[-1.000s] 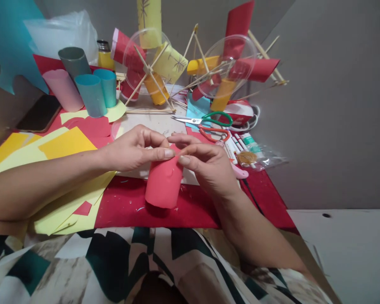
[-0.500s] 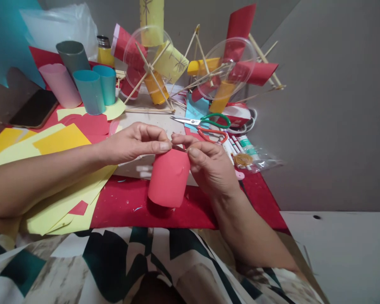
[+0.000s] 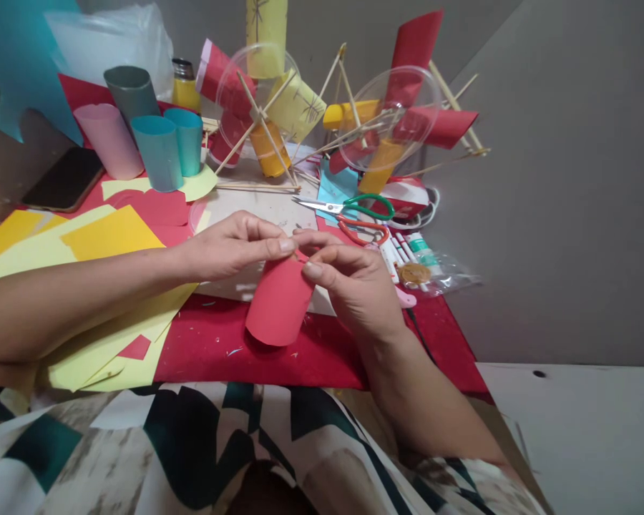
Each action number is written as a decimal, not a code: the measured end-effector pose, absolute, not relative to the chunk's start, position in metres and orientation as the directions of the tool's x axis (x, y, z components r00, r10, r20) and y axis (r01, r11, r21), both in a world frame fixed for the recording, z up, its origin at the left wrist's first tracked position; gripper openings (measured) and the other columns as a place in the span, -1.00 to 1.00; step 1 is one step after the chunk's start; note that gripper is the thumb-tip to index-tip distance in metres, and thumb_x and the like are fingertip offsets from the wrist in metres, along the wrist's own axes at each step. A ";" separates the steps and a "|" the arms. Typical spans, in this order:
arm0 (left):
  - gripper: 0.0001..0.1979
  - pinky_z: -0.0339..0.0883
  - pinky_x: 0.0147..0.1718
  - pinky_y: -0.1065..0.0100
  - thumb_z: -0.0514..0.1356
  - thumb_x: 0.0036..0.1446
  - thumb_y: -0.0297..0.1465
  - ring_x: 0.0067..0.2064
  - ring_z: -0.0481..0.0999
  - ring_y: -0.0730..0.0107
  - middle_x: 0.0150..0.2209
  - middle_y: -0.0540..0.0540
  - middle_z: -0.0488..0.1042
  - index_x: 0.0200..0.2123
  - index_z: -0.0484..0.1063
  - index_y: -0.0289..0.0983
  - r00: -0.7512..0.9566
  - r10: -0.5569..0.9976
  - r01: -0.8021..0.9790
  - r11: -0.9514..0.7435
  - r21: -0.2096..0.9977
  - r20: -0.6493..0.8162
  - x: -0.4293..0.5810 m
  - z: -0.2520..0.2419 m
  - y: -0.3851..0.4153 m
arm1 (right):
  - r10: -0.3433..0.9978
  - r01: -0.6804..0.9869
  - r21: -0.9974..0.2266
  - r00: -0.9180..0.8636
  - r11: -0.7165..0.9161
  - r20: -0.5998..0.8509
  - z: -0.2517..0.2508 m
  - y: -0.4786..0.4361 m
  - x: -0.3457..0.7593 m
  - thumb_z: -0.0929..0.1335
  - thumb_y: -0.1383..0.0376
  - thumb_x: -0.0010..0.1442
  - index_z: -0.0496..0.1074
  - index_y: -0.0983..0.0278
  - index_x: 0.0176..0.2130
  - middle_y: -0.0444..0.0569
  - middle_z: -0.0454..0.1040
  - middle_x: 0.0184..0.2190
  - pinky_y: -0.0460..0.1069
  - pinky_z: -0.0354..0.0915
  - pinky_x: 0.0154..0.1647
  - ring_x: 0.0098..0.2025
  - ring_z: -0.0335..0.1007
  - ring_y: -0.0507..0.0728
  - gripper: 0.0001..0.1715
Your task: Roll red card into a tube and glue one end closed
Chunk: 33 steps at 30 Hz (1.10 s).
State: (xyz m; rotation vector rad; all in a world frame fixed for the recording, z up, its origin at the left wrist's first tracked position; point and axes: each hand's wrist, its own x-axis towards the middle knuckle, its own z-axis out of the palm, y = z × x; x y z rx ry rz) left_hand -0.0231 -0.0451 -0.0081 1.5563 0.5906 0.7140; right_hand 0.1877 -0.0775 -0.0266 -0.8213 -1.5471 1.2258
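Note:
A red paper tube (image 3: pixel 280 300) hangs tilted between my hands, above the table's near part. My left hand (image 3: pixel 241 245) pinches its upper rim between thumb and forefinger. On the other side of that rim, my right hand (image 3: pixel 357 282) grips the paper with thumb and fingers, the fingertips of both hands close together. The inside of the tube is mostly hidden. Just beyond my hands lie green-handled scissors (image 3: pixel 368 206) and orange-handled scissors (image 3: pixel 362 230) on a pale board (image 3: pixel 230 286).
Two stick-frame pinwheels with paper-tube blades (image 3: pixel 268 129) stand at the back. Turquoise paper cups (image 3: pixel 158 154), a pink one (image 3: pixel 110 143) and a phone (image 3: pixel 64 179) sit at left, near yellow paper sheets (image 3: pixel 107 336). Markers (image 3: pixel 400 250) and a plastic bag (image 3: pixel 451 275) lie at right.
The red paper tube has tilted further, its lower end shifting slightly left. My right fingers have moved a little left along the rim. The whole view has shifted slightly.

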 end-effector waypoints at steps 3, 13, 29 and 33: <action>-0.75 0.41 -0.13 0.42 0.22 0.28 -0.28 -0.22 0.55 0.42 -0.36 -0.05 0.61 -0.34 0.64 -0.28 0.629 0.755 -0.098 -0.159 0.982 0.185 -0.023 -0.007 -0.042 | 0.908 -0.127 -0.954 -0.293 0.272 0.298 -0.029 -0.074 0.190 0.51 0.25 0.17 0.60 0.11 -0.45 -0.19 0.62 -0.07 0.08 0.30 0.24 0.09 0.47 0.11 -0.85; -0.92 0.34 -0.33 0.50 0.37 0.08 -0.39 -0.35 0.47 0.51 -0.41 -0.02 0.58 -0.42 0.64 -0.28 0.613 0.775 -0.060 -0.150 0.987 0.155 -0.026 -0.006 -0.043 | 0.912 -0.119 -0.944 -0.249 0.306 0.327 -0.031 -0.071 0.191 0.46 0.16 0.25 0.58 0.12 -0.48 -0.19 0.63 -0.11 0.07 0.25 0.29 0.12 0.45 0.10 -0.73; -0.85 0.29 -0.39 0.45 0.33 0.11 -0.35 -0.39 0.41 0.48 -0.45 -0.03 0.49 -0.42 0.58 -0.33 0.683 0.729 -0.005 -0.070 0.998 0.055 -0.024 -0.011 -0.046 | 0.894 0.011 -0.943 -0.323 0.333 0.312 -0.025 -0.077 0.187 0.51 0.32 0.15 0.59 0.13 -0.47 -0.17 0.62 -0.13 0.07 0.35 0.18 0.01 0.51 0.09 -0.83; -0.81 0.30 -0.36 0.42 0.31 0.14 -0.32 -0.38 0.40 0.47 -0.46 -0.03 0.47 -0.43 0.56 -0.33 0.694 0.717 -0.023 -0.072 0.997 0.068 -0.023 -0.010 -0.047 | 0.883 -0.017 -0.953 -0.371 0.302 0.287 -0.026 -0.077 0.188 0.48 0.32 0.20 0.55 0.16 -0.50 -0.17 0.59 -0.11 0.04 0.32 0.21 0.04 0.48 0.07 -0.77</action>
